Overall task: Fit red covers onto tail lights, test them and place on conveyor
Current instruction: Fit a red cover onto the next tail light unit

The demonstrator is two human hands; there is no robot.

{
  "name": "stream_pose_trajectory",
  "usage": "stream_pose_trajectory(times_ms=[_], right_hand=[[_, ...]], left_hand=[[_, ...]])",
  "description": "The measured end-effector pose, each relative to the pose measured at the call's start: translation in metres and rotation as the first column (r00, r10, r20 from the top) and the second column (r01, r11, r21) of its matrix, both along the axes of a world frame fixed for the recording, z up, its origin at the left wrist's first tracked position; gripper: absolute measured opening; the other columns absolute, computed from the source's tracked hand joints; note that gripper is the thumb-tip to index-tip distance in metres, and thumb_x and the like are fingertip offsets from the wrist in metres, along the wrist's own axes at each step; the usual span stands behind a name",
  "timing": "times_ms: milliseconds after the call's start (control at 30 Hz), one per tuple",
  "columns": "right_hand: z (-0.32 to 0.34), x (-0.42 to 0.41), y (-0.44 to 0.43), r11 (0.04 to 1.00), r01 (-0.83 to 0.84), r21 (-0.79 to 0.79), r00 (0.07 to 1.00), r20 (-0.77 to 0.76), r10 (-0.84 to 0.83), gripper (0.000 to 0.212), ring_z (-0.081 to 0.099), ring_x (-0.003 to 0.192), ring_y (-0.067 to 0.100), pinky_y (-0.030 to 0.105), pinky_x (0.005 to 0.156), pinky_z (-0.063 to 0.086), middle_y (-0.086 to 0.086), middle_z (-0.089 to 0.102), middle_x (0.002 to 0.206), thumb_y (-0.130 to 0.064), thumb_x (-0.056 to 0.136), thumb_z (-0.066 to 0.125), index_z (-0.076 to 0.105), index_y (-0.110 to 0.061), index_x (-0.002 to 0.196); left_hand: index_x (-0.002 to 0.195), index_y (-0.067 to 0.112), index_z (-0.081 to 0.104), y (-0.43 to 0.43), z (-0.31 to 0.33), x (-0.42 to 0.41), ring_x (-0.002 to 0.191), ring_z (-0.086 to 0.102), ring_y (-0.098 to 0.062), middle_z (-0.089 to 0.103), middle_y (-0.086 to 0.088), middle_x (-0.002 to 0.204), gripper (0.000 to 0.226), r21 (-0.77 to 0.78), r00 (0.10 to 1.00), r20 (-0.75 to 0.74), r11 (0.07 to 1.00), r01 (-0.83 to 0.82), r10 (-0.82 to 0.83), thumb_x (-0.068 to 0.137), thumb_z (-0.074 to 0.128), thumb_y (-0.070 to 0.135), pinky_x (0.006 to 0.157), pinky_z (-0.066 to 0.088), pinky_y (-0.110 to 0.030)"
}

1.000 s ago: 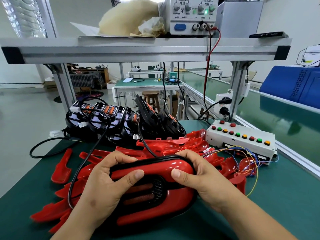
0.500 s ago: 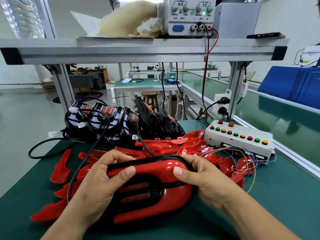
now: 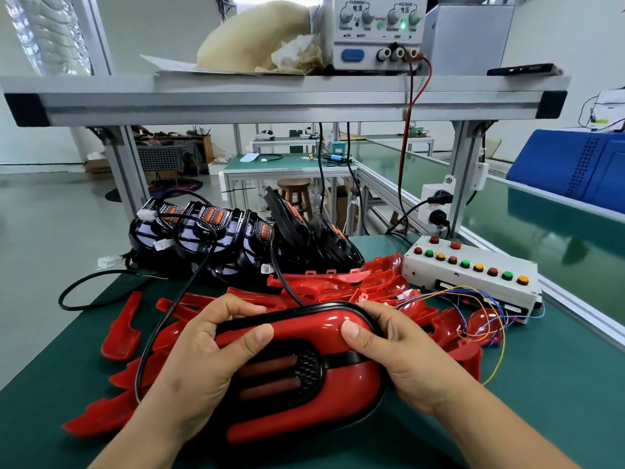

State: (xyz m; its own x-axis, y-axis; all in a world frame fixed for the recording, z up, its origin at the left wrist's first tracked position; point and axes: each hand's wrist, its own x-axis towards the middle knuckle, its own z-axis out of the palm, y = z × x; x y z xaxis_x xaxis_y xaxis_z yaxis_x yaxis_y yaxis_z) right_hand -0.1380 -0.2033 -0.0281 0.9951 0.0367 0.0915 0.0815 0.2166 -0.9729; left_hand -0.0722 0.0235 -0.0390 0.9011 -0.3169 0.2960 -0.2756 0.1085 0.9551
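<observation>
both hands grip tail light (image 3: 291, 374) on green mat: left hand (image 3: 203, 353) and right hand (image 3: 402, 353), thumbs pressing red cover (image 3: 304, 330). stiff glossy plastic, probably slippery, light; grab by rim edges.

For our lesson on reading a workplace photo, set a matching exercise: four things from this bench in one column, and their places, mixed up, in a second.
Things
1. power supply
2. button box
3. stool
4. tail light

Places
A. gripped between the left hand and the right hand
B. on the green mat, right of the loose red covers
C. on the upper shelf
D. on the floor by the far table

Pairs: 1-C, 2-B, 3-D, 4-A
</observation>
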Motion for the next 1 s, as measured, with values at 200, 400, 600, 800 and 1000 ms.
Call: stream_pose_trajectory(times_ms=[200, 400, 600, 800, 1000], right_hand=[[0.001, -0.001, -0.003, 1.0, -0.011, -0.009, 1.0, -0.014, 0.01, 0.046, 0.068, 0.094, 0.026, 0.036, 0.083, 0.056, 0.016, 0.071, 0.105, -0.02, 0.071, 0.077, 0.065, -0.004, 0.113], [0.001, 0.0, 0.0, 0.999, 0.038, -0.007, 0.997, -0.06, -0.039, 0.045, 0.07, 0.088, 0.028, 0.036, 0.075, 0.059, 0.02, 0.072, 0.104, -0.021, 0.067, 0.079, 0.068, -0.005, 0.108], [0.002, 0.003, -0.001, 0.998, 0.037, 0.054, 0.996, -0.083, -0.032, 0.042, 0.071, 0.086, 0.029, 0.037, 0.072, 0.059, 0.021, 0.072, 0.104, -0.024, 0.066, 0.088, 0.073, -0.01, 0.102], [0.0, 0.004, 0.001, 0.997, 0.009, 0.073, 0.996, -0.093, -0.002, 0.055, 0.072, 0.089, 0.032, 0.038, 0.073, 0.058, 0.018, 0.072, 0.105, -0.037, 0.053, 0.093, 0.075, -0.017, 0.1], [-0.001, 0.004, 0.0, 0.998, 0.0, 0.067, 0.996, -0.091, 0.006, 0.066, 0.07, 0.093, 0.033, 0.042, 0.078, 0.059, 0.019, 0.072, 0.107, -0.041, 0.043, 0.096, 0.074, -0.015, 0.099]], left_hand=[[0.087, 0.026, 0.071, -0.001, 0.004, -0.003, 0.102, 0.067, -0.034, 0.07, -0.005, 0.102, 0.057, -0.007, 1.0, 0.002, 1.0, -0.028, 0.028, 0.045, 0.09, 0.061, 0.095, 0.051, -0.056], [0.094, 0.032, 0.07, -0.006, 0.004, -0.006, 0.098, 0.071, -0.022, 0.071, 0.005, 0.105, 0.059, 0.06, 0.999, 0.027, 0.998, -0.036, 0.034, 0.049, 0.084, 0.067, 0.079, 0.059, -0.037], [0.122, 0.048, 0.058, 0.0, 0.006, -0.003, 0.119, 0.061, -0.034, 0.066, 0.001, 0.125, 0.069, -0.065, 0.98, -0.168, 0.994, 0.093, -0.103, 0.06, 0.083, 0.064, 0.099, 0.045, -0.059], [0.096, 0.037, 0.066, -0.008, 0.01, -0.013, 0.092, 0.072, -0.041, 0.074, -0.017, 0.103, 0.03, -0.14, 0.946, -0.298, 0.986, 0.088, -0.126, 0.069, 0.07, 0.047, 0.069, 0.06, -0.052], [0.091, 0.033, 0.066, -0.012, 0.01, -0.015, 0.088, 0.073, -0.04, 0.074, -0.017, 0.101, 0.027, -0.146, 0.962, -0.264, 0.989, 0.027, -0.065, 0.068, 0.072, 0.046, 0.065, 0.06, -0.049]])
